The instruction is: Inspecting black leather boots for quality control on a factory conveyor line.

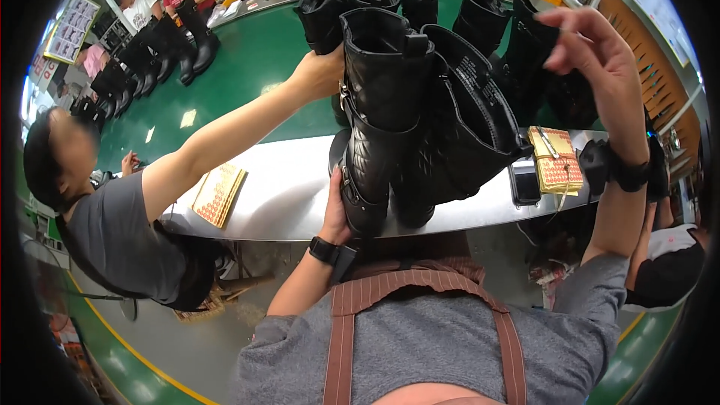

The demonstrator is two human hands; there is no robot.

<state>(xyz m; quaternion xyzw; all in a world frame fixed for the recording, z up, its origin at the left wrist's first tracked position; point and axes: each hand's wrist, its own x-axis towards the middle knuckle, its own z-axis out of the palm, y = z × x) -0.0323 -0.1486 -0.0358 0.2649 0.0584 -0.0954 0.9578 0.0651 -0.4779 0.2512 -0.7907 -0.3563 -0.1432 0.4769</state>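
A tall black quilted boot (379, 112) with buckled straps stands upright at the near edge of the metal-topped bench. My left hand (337, 208) grips its lower part from the left, the fingers partly hidden behind it. Close on its right leans a second black boot (469, 105), its shaft wide at the top and printed lining showing. Raised at the right, my right hand (600, 52) has bent fingers held apart, with nothing seen in them. It is nearest a dark boot (523, 60) on the green belt.
More black boots (352, 0) stand behind, where a co-worker's hand (322, 73) reaches from the left. Sheets of orange-red stickers (217, 193) lie left; another sticker stack (556, 161) and a black device (525, 184) lie right. A boot row (157, 45) stands on the green belt (247, 67).
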